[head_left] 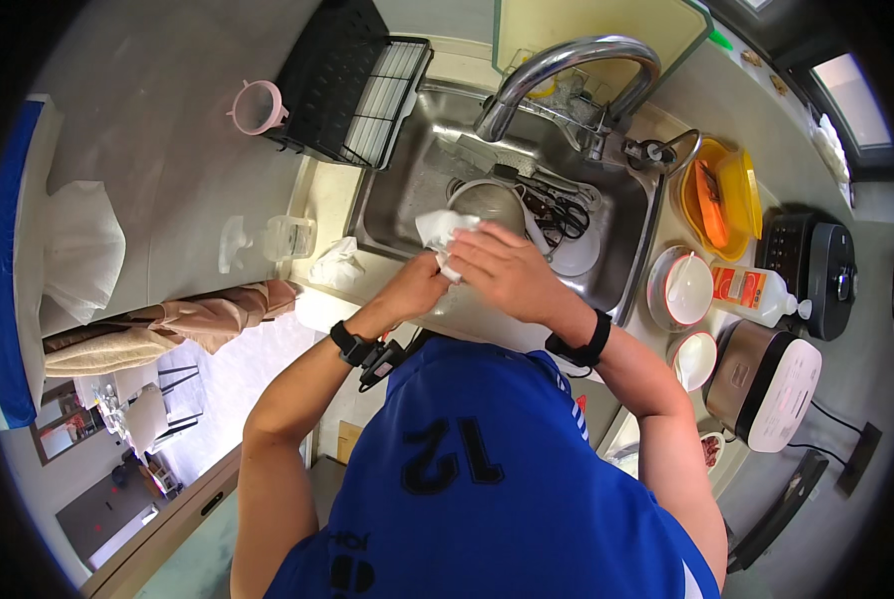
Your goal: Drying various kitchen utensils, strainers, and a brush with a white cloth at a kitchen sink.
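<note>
Both my hands are together over the front edge of a stainless steel sink (619, 247). A crumpled white paper towel (441, 227) is between them. My left hand (415, 286) is curled into a fist at the towel's lower end. My right hand (503, 273) lies across the towel with its fingers bent over it; its palm side is hidden. Just beyond them in the sink is a round metal bowl (489, 201), partly covered by the towel and right hand. Beside it are black-handled scissors (571, 217), other utensils and a white dish (578, 254).
A chrome faucet (589, 49) arches over the sink. A black dish rack (327, 82) stands left, near another crumpled tissue (337, 262) and a clear spray bottle (289, 238). On the right are yellow basins (750, 202), red-rimmed bowls (690, 288), a plastic bottle (754, 294) and a rice cooker (754, 382).
</note>
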Demonstrator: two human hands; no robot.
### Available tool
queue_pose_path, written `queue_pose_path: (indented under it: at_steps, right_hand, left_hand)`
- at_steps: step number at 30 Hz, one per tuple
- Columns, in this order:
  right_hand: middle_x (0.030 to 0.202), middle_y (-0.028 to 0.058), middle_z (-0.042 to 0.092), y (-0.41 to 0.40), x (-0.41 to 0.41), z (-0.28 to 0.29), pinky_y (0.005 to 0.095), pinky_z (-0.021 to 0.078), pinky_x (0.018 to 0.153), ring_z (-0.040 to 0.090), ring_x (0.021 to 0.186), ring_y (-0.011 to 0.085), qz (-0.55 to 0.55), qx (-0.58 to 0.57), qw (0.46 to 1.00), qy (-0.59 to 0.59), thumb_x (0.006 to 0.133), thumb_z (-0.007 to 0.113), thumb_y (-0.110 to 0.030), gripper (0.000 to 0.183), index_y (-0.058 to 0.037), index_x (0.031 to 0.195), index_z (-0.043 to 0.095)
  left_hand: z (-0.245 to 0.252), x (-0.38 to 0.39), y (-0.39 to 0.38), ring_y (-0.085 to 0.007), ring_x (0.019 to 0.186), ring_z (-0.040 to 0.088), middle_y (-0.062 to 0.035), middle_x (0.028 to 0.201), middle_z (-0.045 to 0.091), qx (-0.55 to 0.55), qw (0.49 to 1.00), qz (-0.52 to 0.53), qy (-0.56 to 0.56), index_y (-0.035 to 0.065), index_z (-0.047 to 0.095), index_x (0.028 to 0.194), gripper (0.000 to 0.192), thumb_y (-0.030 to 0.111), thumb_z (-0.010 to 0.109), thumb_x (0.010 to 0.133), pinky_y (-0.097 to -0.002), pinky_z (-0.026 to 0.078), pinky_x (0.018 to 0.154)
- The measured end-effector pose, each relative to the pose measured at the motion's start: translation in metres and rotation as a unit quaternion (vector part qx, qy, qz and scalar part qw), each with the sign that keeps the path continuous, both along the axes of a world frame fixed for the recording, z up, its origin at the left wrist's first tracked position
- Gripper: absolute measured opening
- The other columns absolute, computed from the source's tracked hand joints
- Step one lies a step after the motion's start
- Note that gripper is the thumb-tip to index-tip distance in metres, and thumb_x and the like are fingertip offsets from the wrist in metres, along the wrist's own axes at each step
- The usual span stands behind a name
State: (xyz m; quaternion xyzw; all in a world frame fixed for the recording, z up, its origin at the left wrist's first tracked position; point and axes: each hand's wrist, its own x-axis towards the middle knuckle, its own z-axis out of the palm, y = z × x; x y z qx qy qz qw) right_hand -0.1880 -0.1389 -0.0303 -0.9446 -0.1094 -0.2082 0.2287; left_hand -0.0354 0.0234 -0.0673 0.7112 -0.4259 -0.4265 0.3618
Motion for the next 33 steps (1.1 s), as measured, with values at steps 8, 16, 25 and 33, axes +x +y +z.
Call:
queue_pose_path:
  at_steps: [8, 16, 25, 33]
  right_hand:
    - [0.133, 0.0155, 0.064, -0.023, 0.005, -0.024, 0.0450, 0.0461, 0.105, 0.058, 0.127, 0.0333, -0.214, 0.237, 0.947, 0.023, 0.092, 0.066, -0.014, 0.028, -0.0102, 0.119, 0.071]
    - [0.125, 0.0156, 0.068, 0.005, 0.004, -0.012, 0.0413, 0.0540, 0.094, 0.068, 0.109, 0.0343, 0.011, 0.196, 0.980, -0.026, 0.094, 0.065, -0.010, 0.028, 0.0005, 0.120, 0.065]
    - [0.123, 0.0167, 0.067, -0.026, 0.007, -0.036, 0.0379, 0.0481, 0.098, 0.063, 0.114, 0.0306, -0.288, 0.364, 0.882, -0.078, 0.093, 0.067, -0.008, 0.031, 0.0007, 0.122, 0.066]
    - [0.137, 0.0138, 0.060, -0.009, -0.003, -0.008, 0.0474, 0.0431, 0.110, 0.053, 0.132, 0.0373, -0.139, 0.098, 0.985, -0.023, 0.090, 0.066, -0.011, 0.032, -0.0035, 0.121, 0.068]
  left_hand:
    - [0.023, 0.009, 0.001, -0.0151, 0.065, 0.054, -0.0047, 0.068, 0.057, 0.079, 0.995, -0.044, -0.043, -0.0022, 0.063, 0.083, 0.035, 0.026, 0.060, 0.103, -0.0361, 0.045, 0.060]
    - [0.024, 0.003, -0.001, -0.0171, 0.061, 0.055, -0.0038, 0.073, 0.062, 0.026, 0.994, 0.035, 0.101, 0.0009, 0.066, 0.098, 0.023, 0.023, 0.058, 0.102, -0.0363, 0.047, 0.058]
    - [0.039, 0.008, -0.005, -0.0023, 0.052, 0.029, 0.0093, 0.065, 0.036, 0.231, 0.904, 0.069, 0.353, 0.0117, 0.055, 0.090, 0.030, 0.036, 0.054, 0.107, -0.0210, 0.022, 0.045]
    - [0.038, 0.004, -0.007, -0.0058, 0.054, 0.038, 0.0053, 0.064, 0.043, 0.218, 0.929, 0.055, 0.293, 0.0072, 0.057, 0.088, 0.034, 0.036, 0.056, 0.106, -0.0246, 0.031, 0.046]
